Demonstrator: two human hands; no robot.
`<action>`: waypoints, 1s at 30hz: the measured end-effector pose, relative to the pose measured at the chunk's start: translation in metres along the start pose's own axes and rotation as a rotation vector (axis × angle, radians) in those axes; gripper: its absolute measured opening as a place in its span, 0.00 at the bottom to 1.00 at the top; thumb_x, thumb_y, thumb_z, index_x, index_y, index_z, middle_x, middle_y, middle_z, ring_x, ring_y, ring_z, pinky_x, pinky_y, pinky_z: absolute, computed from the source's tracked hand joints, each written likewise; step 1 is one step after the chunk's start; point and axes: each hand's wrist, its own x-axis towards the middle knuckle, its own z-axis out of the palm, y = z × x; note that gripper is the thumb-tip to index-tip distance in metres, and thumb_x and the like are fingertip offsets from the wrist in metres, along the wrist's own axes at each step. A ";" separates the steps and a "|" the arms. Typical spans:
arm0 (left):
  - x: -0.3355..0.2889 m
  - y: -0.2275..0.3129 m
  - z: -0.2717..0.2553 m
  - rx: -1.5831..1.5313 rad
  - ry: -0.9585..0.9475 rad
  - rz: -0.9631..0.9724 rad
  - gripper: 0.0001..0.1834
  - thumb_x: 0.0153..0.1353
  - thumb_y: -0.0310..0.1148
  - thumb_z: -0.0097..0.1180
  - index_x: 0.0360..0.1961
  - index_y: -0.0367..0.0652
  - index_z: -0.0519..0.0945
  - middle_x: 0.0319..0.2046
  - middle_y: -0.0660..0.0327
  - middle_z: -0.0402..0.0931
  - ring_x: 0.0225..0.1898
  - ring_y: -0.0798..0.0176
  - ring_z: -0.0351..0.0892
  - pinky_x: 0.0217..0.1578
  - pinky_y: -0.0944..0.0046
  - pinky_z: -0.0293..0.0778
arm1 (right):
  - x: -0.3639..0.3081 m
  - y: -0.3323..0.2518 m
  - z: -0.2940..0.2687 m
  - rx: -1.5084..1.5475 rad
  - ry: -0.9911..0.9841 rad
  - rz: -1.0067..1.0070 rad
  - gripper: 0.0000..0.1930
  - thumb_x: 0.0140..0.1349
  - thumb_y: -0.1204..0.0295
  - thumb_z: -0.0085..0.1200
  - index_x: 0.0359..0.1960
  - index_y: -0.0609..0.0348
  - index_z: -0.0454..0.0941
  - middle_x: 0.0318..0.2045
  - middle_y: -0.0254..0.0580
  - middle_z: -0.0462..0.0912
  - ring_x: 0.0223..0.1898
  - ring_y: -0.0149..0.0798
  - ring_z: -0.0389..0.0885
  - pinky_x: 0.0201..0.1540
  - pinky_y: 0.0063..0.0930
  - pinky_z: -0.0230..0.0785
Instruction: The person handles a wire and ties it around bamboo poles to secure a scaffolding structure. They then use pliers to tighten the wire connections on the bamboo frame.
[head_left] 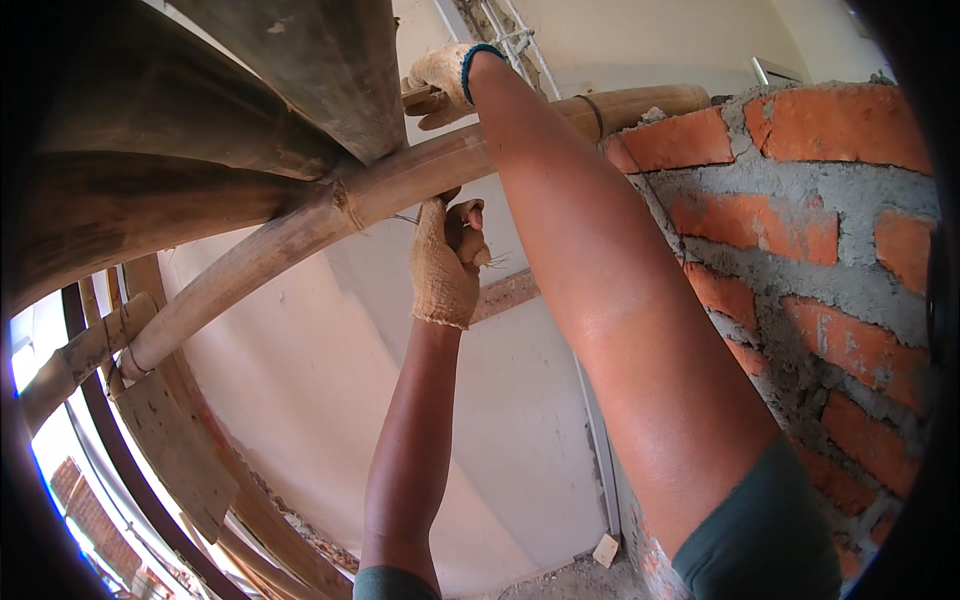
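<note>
Two gloved hands are raised to a bamboo pole (330, 215) that is seen from below in the head view, slanting from lower left up onto a brick wall (800, 230). The left hand (447, 262) is held just under the pole, its fingers curled shut around thin wire (495, 260), whose loose ends stick out to the right. The right hand (440, 80) is laid over the pole's top, near the wall; its fingers are hidden behind the pole, so whether anything is gripped cannot be told. Darker poles (200, 130) are crossed above at the lashed joint (345, 200). The wire could be lost from the pinch if it is pulled at a slant, and the pole could be rolled off the bricks if it is leaned on.
</note>
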 end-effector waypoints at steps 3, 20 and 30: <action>-0.004 0.002 0.002 -0.056 -0.014 -0.016 0.24 0.76 0.50 0.50 0.62 0.44 0.74 0.30 0.64 0.73 0.20 0.74 0.54 0.24 0.72 0.54 | 0.009 0.003 0.006 0.669 0.007 0.268 0.10 0.73 0.69 0.54 0.49 0.57 0.83 0.42 0.37 0.89 0.37 0.32 0.88 0.41 0.30 0.88; -0.012 0.009 -0.014 0.040 -0.064 -0.024 0.21 0.79 0.44 0.43 0.63 0.42 0.70 0.31 0.59 0.76 0.20 0.73 0.57 0.25 0.71 0.57 | 0.003 0.004 -0.005 -0.077 -0.203 -0.280 0.38 0.54 0.87 0.67 0.69 0.54 0.71 0.61 0.32 0.83 0.53 0.29 0.86 0.58 0.24 0.82; -0.023 0.015 -0.036 0.230 -0.141 -0.136 0.24 0.80 0.47 0.42 0.61 0.36 0.71 0.31 0.60 0.78 0.23 0.72 0.65 0.28 0.68 0.67 | -0.006 0.010 -0.013 -0.040 -0.097 0.021 0.31 0.57 0.73 0.64 0.66 0.51 0.75 0.59 0.32 0.84 0.52 0.31 0.85 0.57 0.27 0.79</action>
